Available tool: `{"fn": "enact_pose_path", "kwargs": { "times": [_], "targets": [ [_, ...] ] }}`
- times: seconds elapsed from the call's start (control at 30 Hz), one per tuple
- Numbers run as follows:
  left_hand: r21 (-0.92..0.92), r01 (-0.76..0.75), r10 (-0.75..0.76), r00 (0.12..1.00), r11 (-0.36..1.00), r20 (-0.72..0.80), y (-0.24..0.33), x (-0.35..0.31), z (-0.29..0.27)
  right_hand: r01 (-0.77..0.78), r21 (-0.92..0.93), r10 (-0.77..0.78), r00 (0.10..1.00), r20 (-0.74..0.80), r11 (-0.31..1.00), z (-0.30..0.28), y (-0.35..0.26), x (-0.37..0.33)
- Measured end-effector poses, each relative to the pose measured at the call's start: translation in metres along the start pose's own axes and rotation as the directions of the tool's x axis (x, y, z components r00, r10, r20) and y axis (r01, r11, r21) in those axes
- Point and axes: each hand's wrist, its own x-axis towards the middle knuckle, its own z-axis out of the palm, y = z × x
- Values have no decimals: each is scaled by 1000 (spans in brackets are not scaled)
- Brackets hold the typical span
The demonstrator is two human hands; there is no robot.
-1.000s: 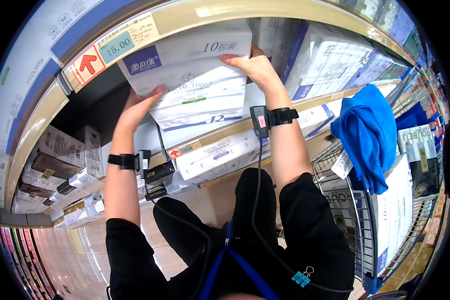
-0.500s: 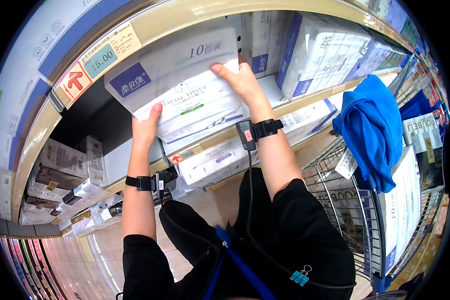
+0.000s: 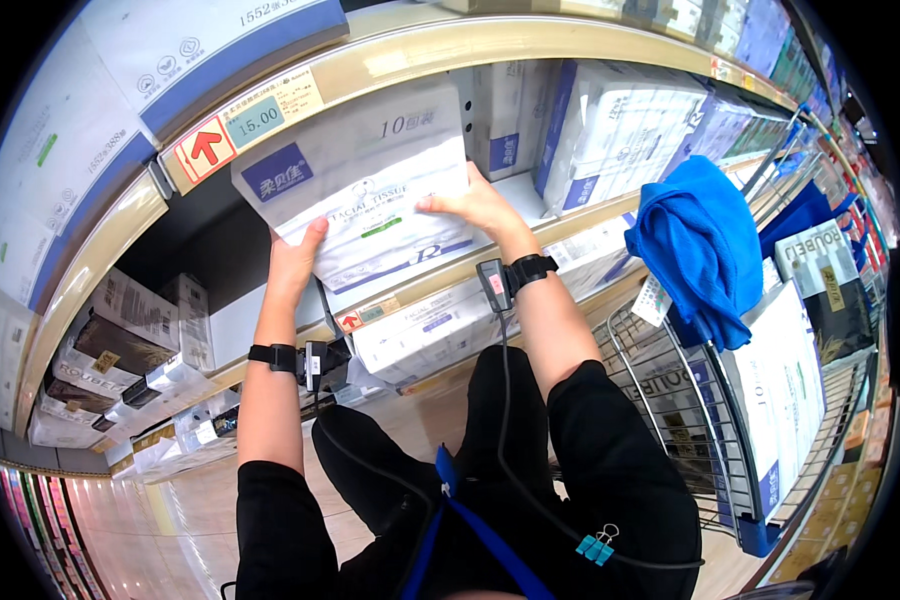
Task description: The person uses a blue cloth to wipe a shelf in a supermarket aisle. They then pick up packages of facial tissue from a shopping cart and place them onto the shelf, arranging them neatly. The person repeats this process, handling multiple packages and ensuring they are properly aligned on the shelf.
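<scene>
Between my two hands is a large white pack of facial tissues (image 3: 355, 160) with a blue label, partly inside the shelf bay and tilted. My left hand (image 3: 296, 262) grips its lower left edge, the thumb lying on the front and the fingers hidden behind. At the right side, my right hand (image 3: 480, 208) holds it the same way, thumb on the front face. The shelf's upper rail (image 3: 390, 62) runs just above the pack, and the lower shelf edge (image 3: 400, 298) passes beneath it.
A wire shopping cart (image 3: 715, 440) stands at my right, loaded with tissue packs and a blue cloth (image 3: 700, 245) draped over its rim. More tissue packs (image 3: 620, 130) fill the shelf to the right. Black-and-white packs (image 3: 120, 345) sit at the left, with white packs (image 3: 435, 330) on the lower shelf.
The tissue pack sits slightly deeper into the shelf bay, still held by both hands. My right hand is a little lower along its side. The whole view has shifted slightly.
</scene>
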Motion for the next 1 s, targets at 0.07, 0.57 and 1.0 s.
{"fn": "enact_pose_path", "kwargs": {
  "times": [0.07,0.57,1.0],
  "targets": [
    [-26,44,-42,997,999,62,-1,-2,-16,72,-100,-80,994,-78,992,13,-14,-9],
    [-734,520,-347,850,436,396,6,-65,-73,555,-832,-758,539,368,-8,101,-9,-99],
    [-597,508,-418,859,621,296,-18,-82,-56,374,-919,-615,755,227,121,94,15,-159]
  ]
}}
